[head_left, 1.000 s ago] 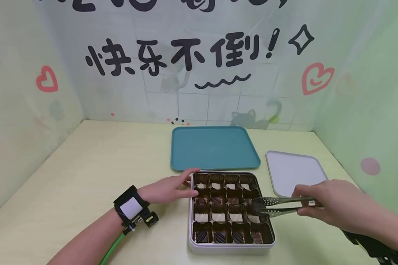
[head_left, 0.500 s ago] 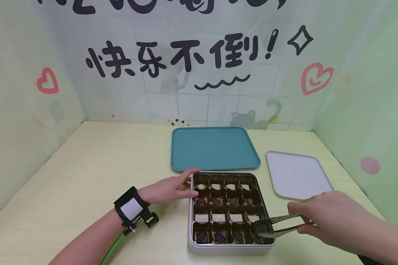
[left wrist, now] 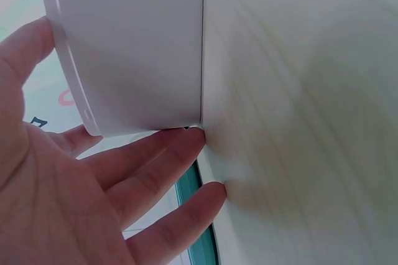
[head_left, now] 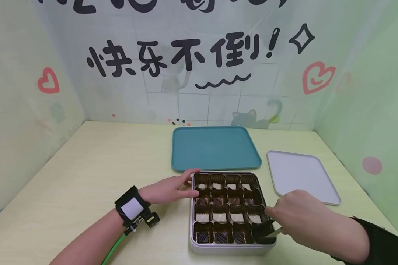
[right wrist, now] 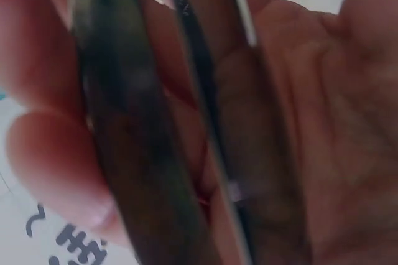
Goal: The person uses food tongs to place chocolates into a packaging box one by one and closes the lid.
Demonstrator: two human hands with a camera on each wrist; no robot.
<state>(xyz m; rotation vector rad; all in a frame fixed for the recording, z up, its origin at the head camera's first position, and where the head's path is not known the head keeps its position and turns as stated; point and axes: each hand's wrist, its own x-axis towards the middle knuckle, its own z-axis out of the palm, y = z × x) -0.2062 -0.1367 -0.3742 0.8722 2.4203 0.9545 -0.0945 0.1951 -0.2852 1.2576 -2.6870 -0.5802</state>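
Observation:
A silver tin (head_left: 230, 250) with a brown compartmented insert stands at the table's front, holding pale and dark chocolates (head_left: 221, 237) in rows. My left hand (head_left: 167, 189) touches its left side near the far corner, thumb on the rim; in the left wrist view, the spread fingers rest along the tin's outer wall (left wrist: 134, 53). My right hand (head_left: 305, 222) holds metal tongs (head_left: 273, 233), whose dark tips reach into the front right compartment. The tips hide what lies in that compartment. Up close in the right wrist view, both tong arms (right wrist: 134, 116) lie within the fingers.
A teal tray (head_left: 215, 147) lies just behind the tin. To the tin's right lies a white tray (head_left: 305, 173), its front edge partly behind my right hand. Printed walls (head_left: 192, 103) border the table (head_left: 126, 151) at the back and sides.
The right hand and tongs have moved toward the front of the tin, the tips going from the middle rows to the front right compartment. The hand has turned over more. The left hand stays put.

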